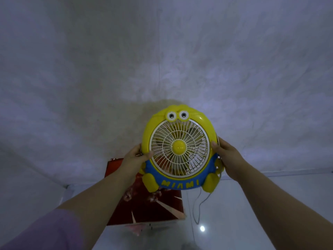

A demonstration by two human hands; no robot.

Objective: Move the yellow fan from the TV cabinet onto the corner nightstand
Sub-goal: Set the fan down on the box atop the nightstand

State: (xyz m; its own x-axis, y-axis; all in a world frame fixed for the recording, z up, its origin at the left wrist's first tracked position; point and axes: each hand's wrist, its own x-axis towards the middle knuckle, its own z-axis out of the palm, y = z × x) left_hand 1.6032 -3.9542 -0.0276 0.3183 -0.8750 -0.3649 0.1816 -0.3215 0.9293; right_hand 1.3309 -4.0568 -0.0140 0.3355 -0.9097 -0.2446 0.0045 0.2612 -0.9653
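I hold the yellow fan (180,148) in mid-air in front of me, its white grille and googly eyes facing me and a blue band reading MIAMI along its bottom. My left hand (134,159) grips its left edge, thumb on the grille rim. My right hand (228,157) clasps its right edge. The fan's white cord (197,204) dangles down from its right side to the floor. Below the fan stands the red-topped nightstand (144,204) in the room's corner, partly hidden by the fan and my left forearm.
Pale walls (162,60) meet in a corner straight ahead. A glossy white tiled floor (252,204) spreads to the right of the nightstand and reflects a light. My lilac sleeve (45,231) shows at the lower left.
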